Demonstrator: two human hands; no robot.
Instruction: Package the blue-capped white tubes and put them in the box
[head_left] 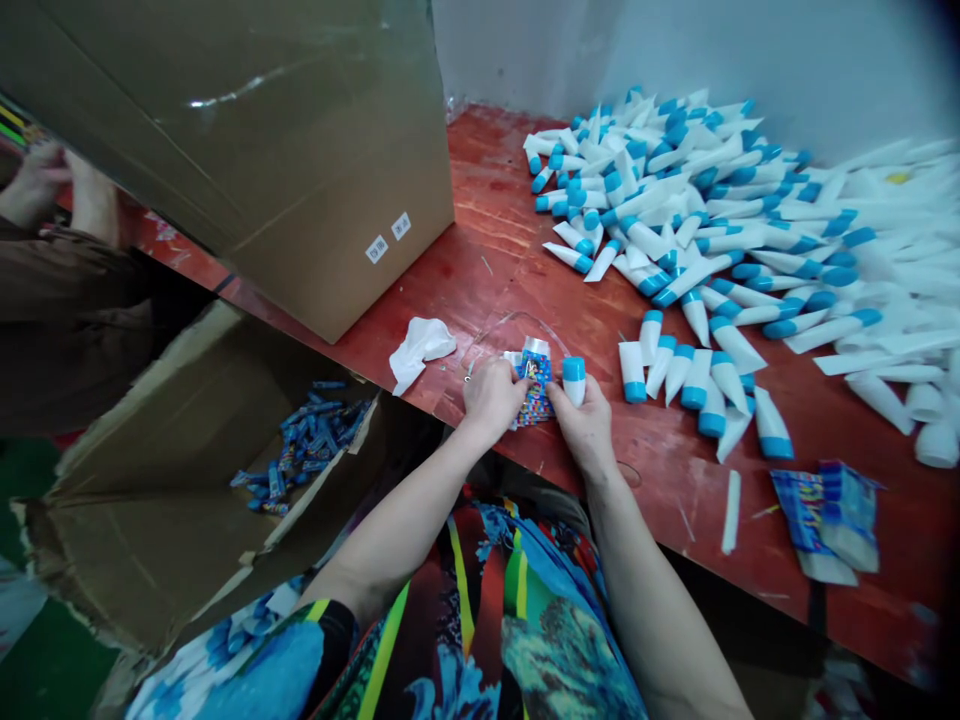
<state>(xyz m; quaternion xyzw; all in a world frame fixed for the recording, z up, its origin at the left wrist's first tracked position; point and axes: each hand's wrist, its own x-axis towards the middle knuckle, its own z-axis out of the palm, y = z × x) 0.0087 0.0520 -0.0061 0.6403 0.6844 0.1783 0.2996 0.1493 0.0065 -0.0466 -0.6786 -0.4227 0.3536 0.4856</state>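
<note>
Near the front edge of the red table, my left hand pinches the left side of a blue patterned printed sleeve. On its other side, my right hand touches the sleeve with its thumb. Those same right fingers hold a white tube with a blue cap, cap upward. Whether the sleeve is one piece or several stacked together I cannot tell. Just right of my hands stands a small group of loose white tubes with blue caps. A crumpled white scrap lies left of my hands.
A large heap of blue-capped white tubes covers the back right of the table. Blue printed packs lie at right. A tall carton stands at left; below it, an open box holds blue packaged tubes. Another person's hands show far left.
</note>
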